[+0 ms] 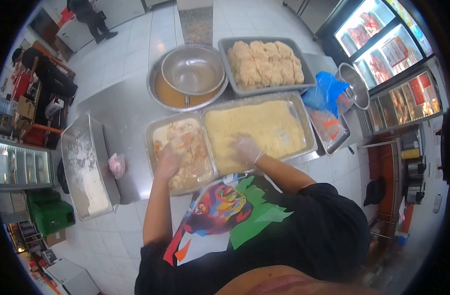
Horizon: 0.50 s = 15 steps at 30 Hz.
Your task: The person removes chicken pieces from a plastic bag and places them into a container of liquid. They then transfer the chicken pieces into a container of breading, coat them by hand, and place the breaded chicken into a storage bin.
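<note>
My left hand, in a clear glove, is in the tray of wet, pale meat pieces at the centre left. Its fingertips are among the pieces, and whether they grip one is unclear. My right hand, also gloved, rests with fingers spread on the yellow crumbs in the wide tray just right of the meat. Behind the crumbs, a grey tub holds several rows of coated pieces. A steel bowl sits in a larger bowl of orange-brown liquid.
A long pan with white flour stands at the left, beside a crumpled pink-white bag. Blue plastic, a small tray and a steel bowl are at the right. Two people stand at the upper left.
</note>
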### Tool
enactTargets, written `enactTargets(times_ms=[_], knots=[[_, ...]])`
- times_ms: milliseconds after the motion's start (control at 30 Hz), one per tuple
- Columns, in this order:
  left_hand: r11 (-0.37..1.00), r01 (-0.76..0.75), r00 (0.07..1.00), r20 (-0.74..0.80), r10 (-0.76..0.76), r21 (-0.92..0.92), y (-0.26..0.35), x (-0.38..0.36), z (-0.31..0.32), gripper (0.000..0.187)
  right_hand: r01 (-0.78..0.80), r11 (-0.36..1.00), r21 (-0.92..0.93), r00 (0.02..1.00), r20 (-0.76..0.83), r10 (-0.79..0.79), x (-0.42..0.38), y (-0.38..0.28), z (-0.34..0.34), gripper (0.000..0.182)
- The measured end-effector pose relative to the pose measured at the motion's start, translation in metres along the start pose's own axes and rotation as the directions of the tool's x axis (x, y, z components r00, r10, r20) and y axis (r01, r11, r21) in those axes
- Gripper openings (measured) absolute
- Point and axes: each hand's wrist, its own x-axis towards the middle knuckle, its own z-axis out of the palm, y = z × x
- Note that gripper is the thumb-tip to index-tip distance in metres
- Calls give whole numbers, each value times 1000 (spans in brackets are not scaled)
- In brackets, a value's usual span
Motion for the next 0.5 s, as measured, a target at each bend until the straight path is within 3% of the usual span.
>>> enactTargets(times_ms=[67, 100, 167, 200, 233, 267, 300, 400, 500], knots=[[992, -126, 991, 57, 125, 25, 11, 23, 26, 44, -178, 981, -71, 981, 66, 183, -9, 13, -11, 68], [979, -204, 973, 108, 203, -1, 19, 33, 41, 44, -280, 954, -109, 959, 11, 283, -15, 18, -12, 69], [949, 123, 865, 500, 42, -292, 101, 39, 38, 39, -487, 870, -73, 871, -123, 476, -29, 32, -12, 71], [902, -361, 842, 332, 425, -237, 82, 59, 78, 35, -582, 813, 1, 798, -191, 571, -34, 39, -13, 72], [800, -596, 735, 357, 577, -66, 72, 72, 105, 32, -669, 740, 73, 726, -149, 671, -36, 45, -18, 75], [615, -783, 601, 370, 709, 94, 62, 85, 132, 29, -749, 649, 134, 642, -97, 761, -41, 51, -19, 79], [520, -809, 579, 523, 626, 273, 66, 87, 143, 28, -744, 645, 173, 642, -84, 762, -46, 58, -12, 75], [897, -410, 799, 540, 265, 167, 109, 83, 111, 40, -685, 640, 348, 662, -71, 747, -45, 89, 4, 64], [880, -476, 832, 330, 447, 8, 59, 97, 102, 40, -577, 573, 581, 714, 20, 699, -45, 99, 14, 54]])
